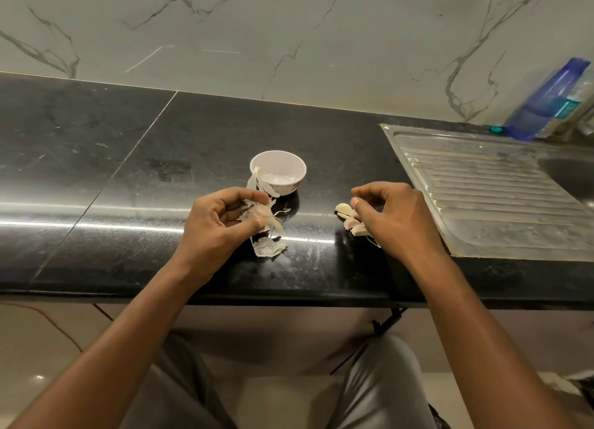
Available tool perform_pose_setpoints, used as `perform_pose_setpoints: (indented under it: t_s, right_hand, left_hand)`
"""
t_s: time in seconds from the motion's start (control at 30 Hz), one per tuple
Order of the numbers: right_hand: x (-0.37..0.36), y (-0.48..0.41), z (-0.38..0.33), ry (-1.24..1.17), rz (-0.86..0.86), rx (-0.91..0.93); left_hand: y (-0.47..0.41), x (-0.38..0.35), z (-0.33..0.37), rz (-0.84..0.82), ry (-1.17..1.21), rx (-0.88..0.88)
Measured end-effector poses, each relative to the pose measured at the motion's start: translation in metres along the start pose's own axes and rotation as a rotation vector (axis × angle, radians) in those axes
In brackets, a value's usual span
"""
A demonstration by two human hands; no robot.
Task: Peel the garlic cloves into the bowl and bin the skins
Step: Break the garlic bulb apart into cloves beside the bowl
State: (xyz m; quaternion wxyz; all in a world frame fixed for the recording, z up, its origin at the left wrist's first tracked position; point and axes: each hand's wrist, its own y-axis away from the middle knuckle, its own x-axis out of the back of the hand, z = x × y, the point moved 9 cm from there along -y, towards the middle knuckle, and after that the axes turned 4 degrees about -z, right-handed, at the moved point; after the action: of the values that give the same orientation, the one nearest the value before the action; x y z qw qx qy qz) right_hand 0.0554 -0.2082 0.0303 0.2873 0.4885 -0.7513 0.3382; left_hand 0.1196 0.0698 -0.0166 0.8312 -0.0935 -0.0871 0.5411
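Plainly the garlic cloves (348, 218) are small, firm and light, apt to slip once bare, so each is best pinched at its blunt root end. They lie in a heap on the black countertop (128, 171), right of the white bowl (286, 184), which looks empty. The right hand (392, 213) arches over the heap, fingers curled down; whether it grips one I cannot tell. The left hand (221, 223), palm turned inward, pinches a wad of papery skins (257, 211), brittle and feather-light, above a loose skin (266, 247).
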Motion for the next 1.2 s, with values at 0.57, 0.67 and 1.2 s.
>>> perform_pose_setpoints:
  t_s: [0.57, 0.67, 1.2]
  right_hand:
    - [-0.08, 0.017, -0.082, -0.271, -0.32, 0.278]
    - [-0.083, 0.016, -0.082, -0.217, -0.32, 0.294]
    - [-0.038, 0.001, -0.05, -0.172, -0.183, 0.206]
  left_hand:
    - [0.003, -0.011, 0.001, -0.105, 0.027, 0.017]
    - [0.002, -0.009, 0.002, -0.095, 0.014, 0.013]
    - [0.0, -0.002, 0.002, 0.011, 0.025, -0.001]
